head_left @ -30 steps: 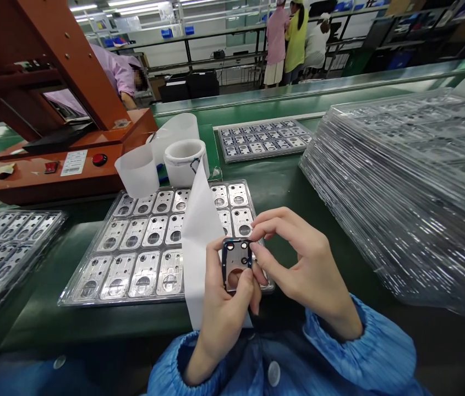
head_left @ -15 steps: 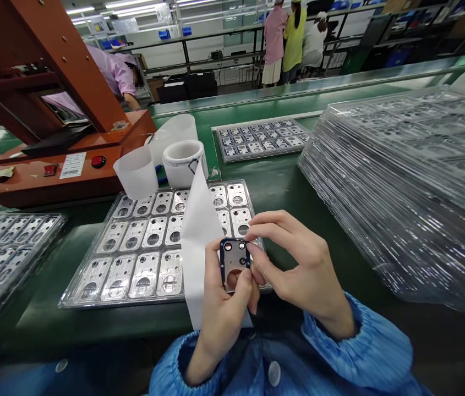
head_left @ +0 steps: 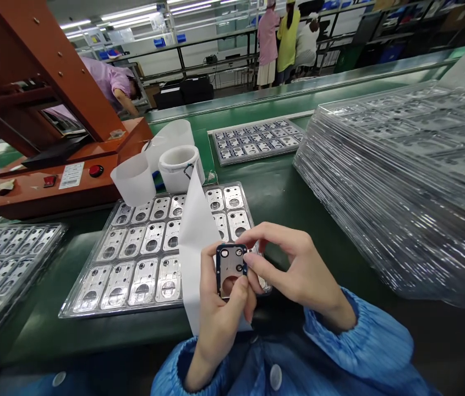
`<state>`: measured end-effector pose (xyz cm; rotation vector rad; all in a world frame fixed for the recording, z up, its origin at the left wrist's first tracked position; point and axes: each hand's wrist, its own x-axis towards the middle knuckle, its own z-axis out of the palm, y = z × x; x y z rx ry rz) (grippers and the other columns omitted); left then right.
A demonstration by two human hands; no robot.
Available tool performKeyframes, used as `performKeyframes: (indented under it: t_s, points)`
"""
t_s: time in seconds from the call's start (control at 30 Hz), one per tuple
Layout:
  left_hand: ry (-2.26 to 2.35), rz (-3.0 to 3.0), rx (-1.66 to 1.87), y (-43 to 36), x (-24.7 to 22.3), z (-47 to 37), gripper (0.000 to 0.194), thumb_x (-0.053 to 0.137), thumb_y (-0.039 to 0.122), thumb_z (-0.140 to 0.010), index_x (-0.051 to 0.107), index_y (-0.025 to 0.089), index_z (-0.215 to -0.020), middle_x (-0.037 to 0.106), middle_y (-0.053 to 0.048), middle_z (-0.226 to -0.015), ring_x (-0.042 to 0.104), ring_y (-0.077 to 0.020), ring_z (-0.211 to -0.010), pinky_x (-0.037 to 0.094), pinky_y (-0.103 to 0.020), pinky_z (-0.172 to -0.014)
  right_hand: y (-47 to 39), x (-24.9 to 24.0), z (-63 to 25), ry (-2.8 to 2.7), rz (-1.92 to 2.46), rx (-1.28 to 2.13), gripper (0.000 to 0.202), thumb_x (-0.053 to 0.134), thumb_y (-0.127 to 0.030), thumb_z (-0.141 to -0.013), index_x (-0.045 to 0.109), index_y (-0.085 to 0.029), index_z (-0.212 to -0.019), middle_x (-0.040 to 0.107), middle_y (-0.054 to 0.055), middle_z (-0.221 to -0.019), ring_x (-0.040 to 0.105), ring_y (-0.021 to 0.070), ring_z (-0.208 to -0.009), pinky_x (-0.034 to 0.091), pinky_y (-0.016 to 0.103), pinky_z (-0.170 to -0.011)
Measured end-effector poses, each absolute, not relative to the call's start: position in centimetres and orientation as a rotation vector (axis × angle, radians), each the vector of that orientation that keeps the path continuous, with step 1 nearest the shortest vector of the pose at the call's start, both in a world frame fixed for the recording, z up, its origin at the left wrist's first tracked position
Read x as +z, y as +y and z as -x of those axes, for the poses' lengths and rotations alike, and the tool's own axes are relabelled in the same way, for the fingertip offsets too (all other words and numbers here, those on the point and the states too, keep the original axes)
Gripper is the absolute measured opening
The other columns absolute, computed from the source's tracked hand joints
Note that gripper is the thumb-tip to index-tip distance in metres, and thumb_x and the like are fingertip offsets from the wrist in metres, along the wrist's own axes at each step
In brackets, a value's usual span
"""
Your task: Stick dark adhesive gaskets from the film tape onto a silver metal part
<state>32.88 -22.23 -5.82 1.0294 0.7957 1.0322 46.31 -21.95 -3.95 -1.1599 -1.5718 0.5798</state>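
Metal plate [head_left: 229, 268], dark-edged, at lower centre
Left hand [head_left: 220, 319] grips it; right hand [head_left: 296, 267] pinches its upper corner; uneven pressure could make it slip.

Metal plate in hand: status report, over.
Left hand holding metal plate. Right hand at its upper right corner, grip unclear. White sheet hiding part of the tray.

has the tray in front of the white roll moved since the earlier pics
No: the tray lies in the same place relative to the orange machine; only the camera's view has shifted slightly.
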Motion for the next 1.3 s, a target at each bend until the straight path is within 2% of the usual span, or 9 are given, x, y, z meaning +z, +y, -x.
performKeyframes:
  t_s: [0.1, 0.23, 0.53, 0.73, 0.87, 1.0, 1.07, 1.2, 1.3]
  points:
    - [0.778, -1.019, 1.0, -22.2, -5.8, -32.7, 0.038, 0.055, 0.025, -0.084, 0.032, 0.022, -0.113, 0.058, 0.006, -0.058, 0.036, 0.0003, -0.037, 0.024, -0.011, -0.041, -21.9, -3.7, -46.3, -1.461, 1.136, 0.796, 0.007, 0.057, -0.014, -0.081, 0.064, -0.014, -0.082, 0.065, 0.001, -0.072, 0.059, 0.0106, -0.065, 0.046, 0.021, -0.063]
    - [0.76, -1.023, 0.977, -22.2, -5.7, -32.6, 0.04, 0.056, 0.027, -0.082, 0.03, 0.024, -0.113, 0.057, 0.007, -0.055, 0.034, 0.0006, -0.035, 0.02, -0.01, -0.039, -21.8, -3.7, -46.2, -1.355, 1.126, 0.925, 0.011, 0.058, -0.022, -0.083, 0.062, -0.014, -0.078, 0.065, 0.002, -0.071, 0.059, 0.0115, -0.064, 0.045, 0.021, -0.06]
    - [0.796, -1.02, 0.913, -22.3, -4.9, -32.6, 0.045, 0.055, 0.016, -0.076, 0.029, 0.025, -0.111, 0.051, 0.009, -0.046, 0.025, 0.0001, -0.034, 0.013, -0.011, -0.037, -21.6, -4.3, -46.4, -1.266, 1.058, 1.121, 0.008, 0.059, -0.015, -0.073, 0.054, -0.013, -0.067, 0.053, -0.003, -0.061, 0.046, 0.0061, -0.053, 0.038, 0.017, -0.05]
    - [0.805, -1.051, 0.813, -22.0, -4.8, -32.1, 0.053, 0.053, 0.007, -0.069, 0.031, 0.025, -0.114, 0.055, 0.009, -0.046, 0.028, 0.0003, -0.033, 0.013, -0.01, -0.035, -21.8, -4.3, -46.6, -1.229, 1.021, 1.253, 0.002, 0.058, -0.013, -0.073, 0.057, -0.012, -0.071, 0.053, -0.002, -0.058, 0.049, 0.0064, -0.048, 0.04, 0.017, -0.046]
    - [0.671, -1.03, 0.793, -21.7, -5.1, -31.7, 0.05, 0.055, 0.017, -0.077, 0.027, 0.026, -0.117, 0.061, 0.005, -0.052, 0.033, 0.0002, -0.028, 0.019, -0.007, -0.034, -22.0, -4.5, -46.3, -1.171, 1.041, 1.227, 0.009, 0.061, -0.014, -0.075, 0.055, -0.013, -0.068, 0.052, -0.004, -0.054, 0.05, 0.0056, -0.046, 0.04, 0.015, -0.043]
    - [0.616, -1.005, 0.798, -21.6, -5.5, -31.7, 0.05, 0.058, 0.032, -0.08, 0.025, 0.026, -0.117, 0.064, 0.002, -0.059, 0.047, -0.0052, -0.03, 0.029, -0.009, -0.032, -22.4, -4.7, -45.9, -1.126, 1.085, 1.105, 0.01, 0.06, -0.013, -0.075, 0.055, -0.013, -0.067, 0.054, -0.004, -0.055, 0.048, 0.0042, -0.043, 0.04, 0.013, -0.04]
    - [0.693, -1.013, 0.823, -21.7, -5.5, -31.9, 0.049, 0.059, 0.035, -0.08, 0.027, 0.027, -0.116, 0.062, 0.005, -0.055, 0.046, -0.0049, -0.03, 0.029, -0.008, -0.032, -22.6, -4.6, -45.8, -1.132, 1.095, 1.049, 0.01, 0.06, -0.012, -0.075, 0.055, -0.013, -0.066, 0.054, -0.004, -0.055, 0.048, 0.004, -0.044, 0.04, 0.013, -0.041]
    - [0.91, -1.063, 0.876, -22.1, -5.0, -32.6, 0.04, 0.062, 0.035, -0.08, 0.034, 0.025, -0.107, 0.044, 0.012, -0.039, 0.028, 0.0003, -0.027, 0.021, -0.006, -0.033, -22.7, -4.6, -45.7, -1.162, 1.075, 1.011, 0.01, 0.059, -0.01, -0.075, 0.055, -0.014, -0.067, 0.055, -0.004, -0.057, 0.05, 0.0048, -0.047, 0.043, 0.014, -0.045]
    - [0.946, -1.025, 0.914, -22.2, -4.8, -32.9, 0.039, 0.064, 0.033, -0.078, 0.034, 0.026, -0.101, 0.034, 0.014, -0.038, 0.022, 0.0004, -0.033, 0.018, -0.006, -0.035, -22.6, -4.8, -45.6, -1.178, 1.05, 1.006, 0.01, 0.058, -0.009, -0.075, 0.054, -0.014, -0.067, 0.054, -0.004, -0.057, 0.05, 0.0052, -0.048, 0.043, 0.015, -0.045]
